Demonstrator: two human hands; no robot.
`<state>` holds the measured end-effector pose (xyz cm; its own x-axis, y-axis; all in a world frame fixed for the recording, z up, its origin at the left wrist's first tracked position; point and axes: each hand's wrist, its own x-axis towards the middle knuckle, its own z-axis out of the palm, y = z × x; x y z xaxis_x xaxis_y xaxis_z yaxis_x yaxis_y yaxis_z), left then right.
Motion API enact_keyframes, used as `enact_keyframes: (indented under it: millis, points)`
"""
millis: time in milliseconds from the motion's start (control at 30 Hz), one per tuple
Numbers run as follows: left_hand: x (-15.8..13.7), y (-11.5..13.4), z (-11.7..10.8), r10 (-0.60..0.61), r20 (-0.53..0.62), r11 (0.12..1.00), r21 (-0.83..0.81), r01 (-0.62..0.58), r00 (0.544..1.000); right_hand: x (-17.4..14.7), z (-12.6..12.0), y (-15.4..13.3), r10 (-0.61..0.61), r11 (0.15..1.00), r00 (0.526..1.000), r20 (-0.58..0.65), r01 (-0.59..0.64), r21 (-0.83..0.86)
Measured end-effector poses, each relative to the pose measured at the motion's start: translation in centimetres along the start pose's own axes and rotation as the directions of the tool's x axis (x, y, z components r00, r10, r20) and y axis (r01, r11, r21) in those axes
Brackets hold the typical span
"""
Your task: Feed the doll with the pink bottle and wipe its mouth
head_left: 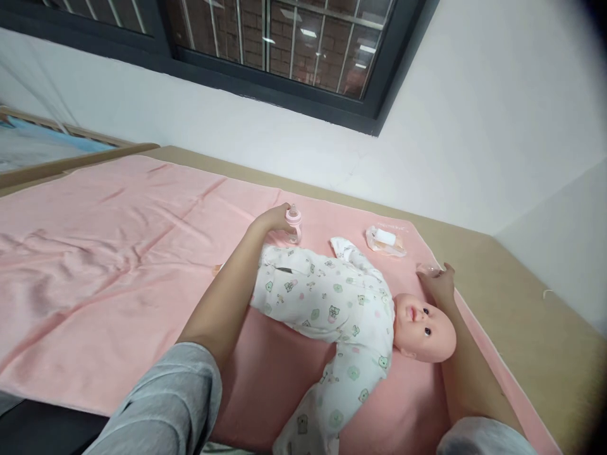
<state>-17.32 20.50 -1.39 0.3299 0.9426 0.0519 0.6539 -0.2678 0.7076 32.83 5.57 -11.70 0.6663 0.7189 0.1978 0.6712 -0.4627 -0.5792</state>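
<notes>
My left hand (275, 220) is closed around a small baby bottle (294, 221) with a pink collar and a clear teat. The bottle is upright, just beyond the doll's lower body. My right hand (441, 285) grips a small clear, pinkish plastic piece (428, 270) near the blanket's right edge; its exact kind is hard to make out. Between my arms lies a baby doll (327, 297) on its back, its bald head to the right. It wears a white suit printed with small green and brown animals. My right forearm passes beside the doll's head.
A pink blanket (118, 253) covers most of the wooden table (516, 278). Beyond the doll sits a clear plastic packet (386, 240) with a white item on it. A white wall (284, 145) and a dark-framed window (284, 44) stand behind.
</notes>
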Motion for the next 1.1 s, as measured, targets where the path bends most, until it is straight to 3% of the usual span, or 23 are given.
enact_keyframes:
  millis: [100,300,467,533,633,733,867,1000,1100]
  points:
    - [0.0,0.0,0.4,-0.019,-0.02,0.999,-0.04,0.019,1.0,0.5,0.4,0.4,0.075,0.996,0.997,-0.013,-0.074,0.044]
    - [0.3,-0.3,0.9,-0.026,-0.082,0.99,-0.144,0.014,0.996,0.0,0.2,0.6,0.055,0.993,0.998,-0.04,-0.05,0.104]
    - [-0.2,0.4,0.7,-0.031,-0.138,0.966,-0.258,-0.006,0.99,-0.9,-1.3,-0.9,0.088,0.978,0.995,-0.041,-0.079,0.195]
    - [-0.7,1.2,0.4,-0.009,-0.15,0.946,-0.323,-0.041,0.989,-1.1,-2.4,-2.2,0.044,0.974,0.997,-0.061,-0.029,0.224]
    - [-1.3,3.1,0.1,0.055,-0.143,0.894,-0.434,-0.112,0.988,-1.4,-4.6,-4.9,-0.147,0.93,0.987,-0.071,0.162,0.331]
    - [-2.4,5.8,0.4,0.155,-0.122,0.828,-0.525,-0.197,0.98,-2.9,-7.0,-8.4,-0.378,0.81,0.921,-0.095,0.379,0.447]
    - [-4.9,10.1,2.2,0.318,-0.126,0.713,-0.621,-0.325,0.94,-7.6,-9.9,-13.4,-0.575,0.653,0.808,-0.132,0.55,0.52]
    - [-7.9,13.4,4.8,0.441,-0.257,0.772,-0.38,-0.51,0.86,-12.8,-11.9,-17.2,-0.666,0.529,0.726,-0.169,0.62,0.58]
    - [-9.3,14.4,6.0,0.521,-0.215,0.817,-0.153,-0.556,0.826,-15.0,-12.3,-18.6,-0.68,0.495,0.703,-0.209,0.65,0.577]
